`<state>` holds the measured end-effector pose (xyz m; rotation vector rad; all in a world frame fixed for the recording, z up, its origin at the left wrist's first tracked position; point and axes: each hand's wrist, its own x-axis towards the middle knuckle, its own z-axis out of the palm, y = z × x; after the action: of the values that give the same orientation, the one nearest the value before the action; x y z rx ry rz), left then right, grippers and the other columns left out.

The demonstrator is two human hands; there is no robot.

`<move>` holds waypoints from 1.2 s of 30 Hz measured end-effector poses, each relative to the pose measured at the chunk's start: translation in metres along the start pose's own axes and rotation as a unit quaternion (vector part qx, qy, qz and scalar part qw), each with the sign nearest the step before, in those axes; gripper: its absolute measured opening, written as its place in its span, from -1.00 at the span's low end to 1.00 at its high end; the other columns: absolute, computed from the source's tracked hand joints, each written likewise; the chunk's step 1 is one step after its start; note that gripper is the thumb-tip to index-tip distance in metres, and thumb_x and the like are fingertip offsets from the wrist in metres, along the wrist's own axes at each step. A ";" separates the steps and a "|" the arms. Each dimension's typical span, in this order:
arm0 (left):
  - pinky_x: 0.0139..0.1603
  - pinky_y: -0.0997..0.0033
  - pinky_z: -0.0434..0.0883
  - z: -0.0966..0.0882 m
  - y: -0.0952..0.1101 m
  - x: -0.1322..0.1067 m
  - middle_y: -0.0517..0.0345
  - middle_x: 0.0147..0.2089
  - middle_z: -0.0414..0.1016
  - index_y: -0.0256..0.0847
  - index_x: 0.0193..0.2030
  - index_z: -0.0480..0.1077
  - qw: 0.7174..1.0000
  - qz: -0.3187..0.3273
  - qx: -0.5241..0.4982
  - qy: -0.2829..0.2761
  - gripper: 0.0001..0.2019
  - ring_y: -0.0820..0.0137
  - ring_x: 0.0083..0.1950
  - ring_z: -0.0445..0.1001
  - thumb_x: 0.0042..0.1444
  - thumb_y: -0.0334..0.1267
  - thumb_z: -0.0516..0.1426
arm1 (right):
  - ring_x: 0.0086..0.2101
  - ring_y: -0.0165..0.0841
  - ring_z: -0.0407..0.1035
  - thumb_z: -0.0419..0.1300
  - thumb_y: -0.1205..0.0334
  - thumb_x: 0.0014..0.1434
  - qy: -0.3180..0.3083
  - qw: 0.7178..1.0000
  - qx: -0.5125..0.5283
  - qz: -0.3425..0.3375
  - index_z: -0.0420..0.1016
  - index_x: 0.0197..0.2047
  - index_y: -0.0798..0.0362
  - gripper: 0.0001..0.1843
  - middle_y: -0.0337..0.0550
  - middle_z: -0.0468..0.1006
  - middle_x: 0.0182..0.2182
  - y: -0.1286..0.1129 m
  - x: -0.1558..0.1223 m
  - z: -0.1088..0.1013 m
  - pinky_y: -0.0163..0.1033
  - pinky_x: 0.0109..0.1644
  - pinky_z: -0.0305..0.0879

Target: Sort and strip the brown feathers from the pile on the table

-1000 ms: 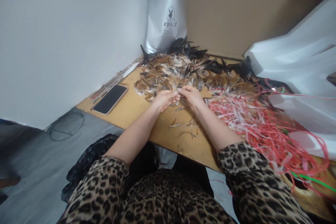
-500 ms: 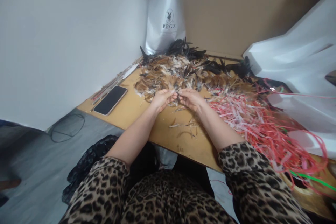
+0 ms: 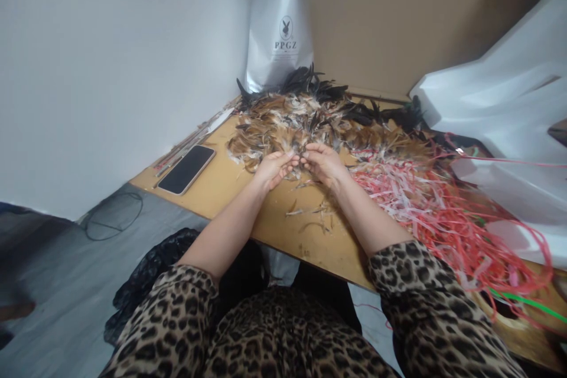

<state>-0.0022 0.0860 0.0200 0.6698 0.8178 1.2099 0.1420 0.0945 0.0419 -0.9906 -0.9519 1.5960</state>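
Note:
My left hand (image 3: 275, 168) and my right hand (image 3: 322, 163) meet fingertip to fingertip at the near edge of a big heap of brown, white and black feathers (image 3: 310, 118) on a wooden board (image 3: 230, 189). Both hands have their fingers curled in a pinch on a small bunch of feathers (image 3: 297, 156) between them. A few loose feathers (image 3: 310, 212) lie on the board just below my wrists.
A black phone (image 3: 186, 168) lies face up at the board's left edge, with thin sticks beside it. A tangle of red and white plastic strips (image 3: 443, 212) covers the right side. A silver bag (image 3: 279, 29) stands at the back; white plastic sheeting (image 3: 500, 106) is on the right.
Both hands have stayed together at the heap's edge, shifting only slightly while working the small bunch between the fingertips.

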 end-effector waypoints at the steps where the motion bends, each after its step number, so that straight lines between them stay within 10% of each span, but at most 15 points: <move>1: -0.55 0.72 0.33 0.000 0.000 0.000 0.07 -0.44 0.51 -0.41 -0.40 0.42 1.000 -0.003 0.002 0.003 -0.91 0.61 -0.50 0.45 -0.04 -0.40 0.21 | -0.56 -0.51 0.38 0.32 0.39 -0.24 0.008 1.000 -0.001 -0.016 0.32 -0.36 0.06 -0.67 -0.36 0.43 -0.62 0.000 0.001 0.000 -0.45 -0.50 0.25; 17: -0.54 0.71 0.31 0.000 -0.004 0.001 0.08 -0.50 0.48 -0.43 -0.40 0.43 0.999 -0.008 0.034 -0.011 -0.91 0.62 -0.53 0.41 -0.05 -0.40 0.21 | -0.52 -0.51 0.34 0.28 0.27 -0.26 0.047 0.981 -0.089 -0.168 0.32 -0.35 0.05 -0.67 -0.36 0.40 -0.55 0.009 0.000 0.008 -0.36 -0.34 0.27; 27: -0.51 0.67 0.30 0.002 -0.001 -0.002 0.15 -0.58 0.43 -0.40 -0.50 0.39 0.997 0.057 0.053 0.013 -0.83 0.64 -0.57 0.37 -0.08 -0.31 0.24 | -0.55 -0.52 0.32 0.38 0.15 -0.31 -0.007 0.997 -0.067 -0.041 0.41 -0.37 0.11 -0.60 -0.25 0.48 -0.56 0.009 -0.006 0.008 -0.42 -0.51 0.17; 36: -0.49 0.62 0.30 0.004 0.000 -0.002 0.13 -0.54 0.45 -0.39 -0.49 0.39 0.995 0.079 0.060 0.018 -0.81 0.63 -0.56 0.36 -0.12 -0.27 0.26 | -0.56 -0.53 0.29 0.40 0.14 -0.34 0.020 0.997 -0.033 -0.066 0.43 -0.36 0.07 -0.59 -0.31 0.47 -0.55 0.013 -0.005 0.007 -0.39 -0.44 0.21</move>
<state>0.0009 0.0837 0.0229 0.8237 0.8861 1.3258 0.1323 0.0862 0.0334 -0.9816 -1.0278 1.4389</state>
